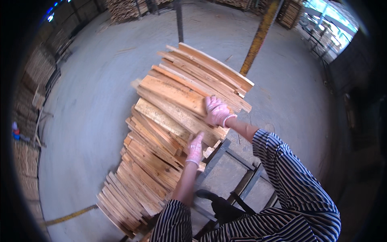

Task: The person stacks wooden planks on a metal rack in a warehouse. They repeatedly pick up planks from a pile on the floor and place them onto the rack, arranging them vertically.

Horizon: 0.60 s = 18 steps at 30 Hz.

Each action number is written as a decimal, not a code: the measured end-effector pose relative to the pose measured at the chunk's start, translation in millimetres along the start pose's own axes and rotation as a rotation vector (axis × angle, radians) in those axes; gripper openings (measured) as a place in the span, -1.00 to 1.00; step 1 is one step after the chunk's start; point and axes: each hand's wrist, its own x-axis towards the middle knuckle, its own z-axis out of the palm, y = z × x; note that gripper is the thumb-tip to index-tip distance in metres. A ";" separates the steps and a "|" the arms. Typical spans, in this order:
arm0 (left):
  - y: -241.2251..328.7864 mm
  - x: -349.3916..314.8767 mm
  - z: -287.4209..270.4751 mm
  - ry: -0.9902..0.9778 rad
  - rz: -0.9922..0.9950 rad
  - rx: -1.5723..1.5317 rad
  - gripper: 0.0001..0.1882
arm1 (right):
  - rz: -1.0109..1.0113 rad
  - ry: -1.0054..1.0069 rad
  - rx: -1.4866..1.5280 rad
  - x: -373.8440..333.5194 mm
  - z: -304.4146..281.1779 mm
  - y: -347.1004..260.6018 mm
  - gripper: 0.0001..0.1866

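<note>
A long heap of rough wooden boards [149, 157] lies side by side on a dark metal frame [225, 150], running from near left to far right. My right hand [217, 111], in a pink glove, is closed over the right end of a wide light-brown board [171, 92] on top of the heap. My left hand [195, 150], gloved alike, is at the right end of a paler speckled board [163, 117] a little nearer to me. Its fingers curl against the board end, partly hidden from view.
Beyond the heap stand a yellow, worn post [260, 40] and a dark post [179, 20]. Stacked timber [123, 9] lines the far wall and the left side [26, 161]. A yellow bar [72, 215] lies low at the left. Grey concrete floor [92, 101] surrounds the frame.
</note>
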 end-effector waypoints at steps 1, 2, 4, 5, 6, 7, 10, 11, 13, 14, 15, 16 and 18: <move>-3.5 -6.4 3.4 0.051 -0.038 0.017 -0.49 | 0.020 -0.047 -0.003 0.2 -5.4 18.8 -0.14; 1.6 -10.6 -13.2 0.025 -0.003 0.076 -0.49 | 0.030 -0.045 0.019 7.3 -12.2 22.7 -0.14; 15.1 -29.1 -52.7 0.111 0.105 0.291 -0.47 | -0.023 -0.105 0.021 9.9 -21.5 21.8 -0.22; 18.3 -43.7 -65.6 0.193 0.162 0.455 -0.45 | -0.031 -0.143 0.032 10.0 -26.2 23.5 -0.19; 21.4 -55.2 -63.4 0.307 0.190 0.713 -0.42 | -0.020 -0.242 0.068 11.0 -34.8 32.5 -0.08; 28.4 -62.0 -51.1 0.405 0.227 0.973 -0.39 | 0.000 -0.331 0.104 15.9 -45.3 47.7 0.03; 29.8 -47.8 -7.8 0.296 0.540 0.815 -0.26 | -0.117 -0.127 0.324 20.8 -16.3 83.8 0.08; 34.2 -38.2 5.0 0.201 0.660 0.598 -0.21 | -0.156 0.000 0.344 15.5 -13.1 75.4 0.06; 48.7 -17.3 32.7 0.052 0.384 0.437 -0.05 | 0.060 0.144 0.382 -28.3 -19.5 44.0 -0.14; 50.8 2.6 40.9 0.082 0.210 0.337 0.02 | 0.053 0.427 0.390 -42.8 -5.2 45.2 -0.22; 49.2 7.9 77.2 0.006 0.066 0.358 0.01 | 0.219 0.611 0.336 -64.5 14.4 72.6 -0.26; 48.0 17.3 94.3 -0.035 0.023 0.288 -0.01 | 0.310 0.745 0.472 -81.7 32.8 87.7 -0.25; 57.2 44.0 93.3 -0.108 -0.034 0.138 -0.04 | 0.662 0.491 0.841 -99.6 34.4 79.4 -0.22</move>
